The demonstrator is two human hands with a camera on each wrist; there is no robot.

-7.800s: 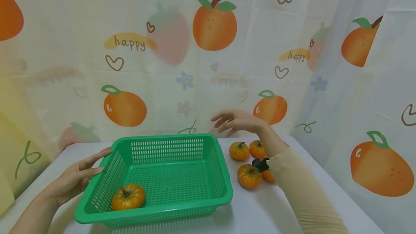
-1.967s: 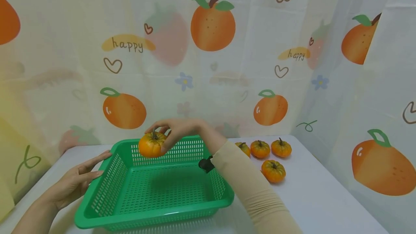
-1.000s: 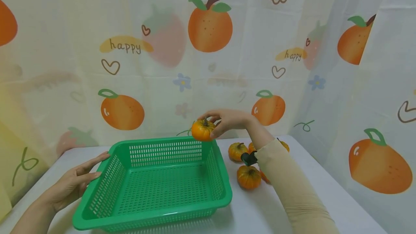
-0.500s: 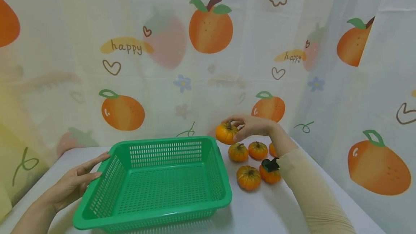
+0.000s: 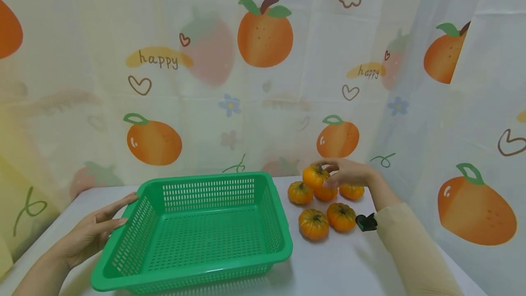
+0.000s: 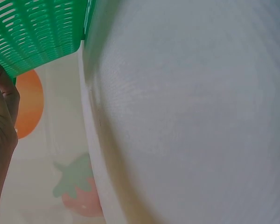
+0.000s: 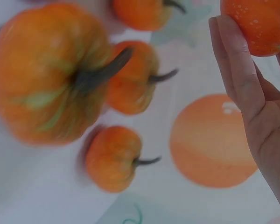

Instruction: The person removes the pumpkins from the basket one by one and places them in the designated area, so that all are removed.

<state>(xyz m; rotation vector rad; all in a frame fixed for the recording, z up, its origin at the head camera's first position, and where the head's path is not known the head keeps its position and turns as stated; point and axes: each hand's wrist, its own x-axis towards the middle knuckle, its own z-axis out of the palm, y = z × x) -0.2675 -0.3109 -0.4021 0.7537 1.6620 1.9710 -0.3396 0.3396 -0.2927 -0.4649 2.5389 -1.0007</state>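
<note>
My right hand (image 5: 345,173) holds a small orange pumpkin (image 5: 315,176) by its sides, above other pumpkins at the back right of the table. In the right wrist view, the fingers (image 7: 242,70) lie along the held pumpkin (image 7: 257,25), with loose pumpkins to the left. Below and around it in the head view are the left-back pumpkin (image 5: 300,193), a partly covered one (image 5: 325,193) and several more. My left hand (image 5: 92,234) grips the left rim of a green plastic basket (image 5: 197,271), whose slotted floor shows bare.
The white table (image 5: 328,268) meets a fruit-printed curtain (image 5: 205,140) at the back. The basket takes up the left and middle of the table, its right wall close to the pumpkins. A black wrist device (image 5: 365,222) hangs below my right wrist.
The pumpkin that lay in the basket was lifted out and carried right by my right hand, now lower and over the other pumpkins. My left hand has stayed at the rim.
</note>
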